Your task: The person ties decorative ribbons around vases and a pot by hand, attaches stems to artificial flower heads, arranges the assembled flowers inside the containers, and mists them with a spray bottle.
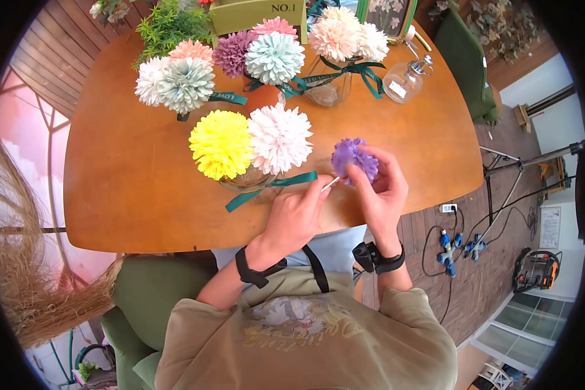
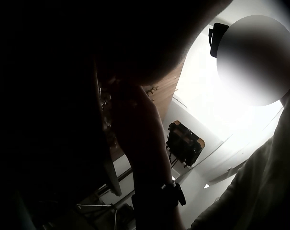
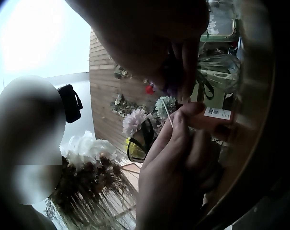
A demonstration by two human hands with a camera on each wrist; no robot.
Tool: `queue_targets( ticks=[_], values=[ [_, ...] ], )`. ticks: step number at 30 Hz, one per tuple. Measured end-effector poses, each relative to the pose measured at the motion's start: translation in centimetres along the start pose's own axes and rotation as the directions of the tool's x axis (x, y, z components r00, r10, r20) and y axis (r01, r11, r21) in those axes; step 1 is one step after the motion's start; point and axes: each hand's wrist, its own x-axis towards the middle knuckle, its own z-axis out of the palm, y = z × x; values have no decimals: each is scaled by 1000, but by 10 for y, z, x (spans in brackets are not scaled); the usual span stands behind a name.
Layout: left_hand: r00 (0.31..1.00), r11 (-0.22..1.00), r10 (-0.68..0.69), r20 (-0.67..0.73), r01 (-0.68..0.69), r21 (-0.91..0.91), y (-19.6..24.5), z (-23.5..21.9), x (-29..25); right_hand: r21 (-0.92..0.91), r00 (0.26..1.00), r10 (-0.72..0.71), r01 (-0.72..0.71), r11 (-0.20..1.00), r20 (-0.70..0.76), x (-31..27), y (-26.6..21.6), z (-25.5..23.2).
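Note:
A purple pompom flower [image 1: 356,160] is held by the right hand [image 1: 385,195] near the table's front edge, thumb and fingers around its petals. Just left of it, the left hand [image 1: 294,220] pinches a thin white stick [image 1: 331,184] that points up toward the flower. In the right wrist view the left hand [image 3: 171,153] grips the white stick [image 3: 168,113] between thumb and finger, while the right hand [image 3: 150,38] is dark above it. Whether stick and flower touch is hard to tell. The left wrist view is very dark; the right hand [image 2: 138,120] shows as a silhouette.
Yellow [image 1: 221,144] and pale pink [image 1: 280,139] flowers with a green ribbon [image 1: 273,188] stand left of the hands. Behind are more ribboned bunches, a green box [image 1: 257,16], a glass spray bottle [image 1: 403,82] and a frame [image 1: 389,14] on the wooden table [image 1: 123,195].

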Motion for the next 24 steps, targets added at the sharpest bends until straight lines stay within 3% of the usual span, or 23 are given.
queue_targets(
  ticks=[1, 4, 7, 11, 13, 14, 16, 19, 23, 24],
  values=[
    [1000, 1000, 2, -1, -2, 1, 0, -1, 0, 0, 1000, -2, 2, 1000, 0, -2, 0, 1],
    [999, 998, -5, 34, 3, 60, 0, -3, 1, -154, 982, -179, 187, 970, 65, -2, -3, 4],
    [999, 999, -1, 43, -1, 54, 2, -4, 1, -215, 982, -170, 183, 959, 78, -3, -3, 2],
    [996, 998, 62, -63, -63, -18, -3, -1, 0, -255, 979, -167, 193, 948, 117, -5, 0, -3],
    [989, 995, 97, -109, -99, -17, -2, 0, -1, -323, 919, -344, 391, 862, 193, -4, 2, -3],
    [989, 994, 92, -115, -98, -52, 1, -1, -1, -323, 920, -342, 388, 863, 193, -6, 2, -1],
    [989, 991, 89, -120, -100, -89, 7, -4, 1, -174, 975, -222, 219, 960, 2, -10, 0, 5],
    [999, 992, 29, -27, -32, -119, 16, -13, 0, -33, 988, -152, 151, 988, -38, -6, -16, 10],
    [1000, 984, 11, -17, -13, -176, 23, -18, 0, -19, 983, -168, 167, 986, -76, -9, -17, 12],
    [999, 982, 36, -33, -41, -182, 24, -19, 0, -118, 974, -210, 199, 973, -89, -9, -17, 11]
  ],
)
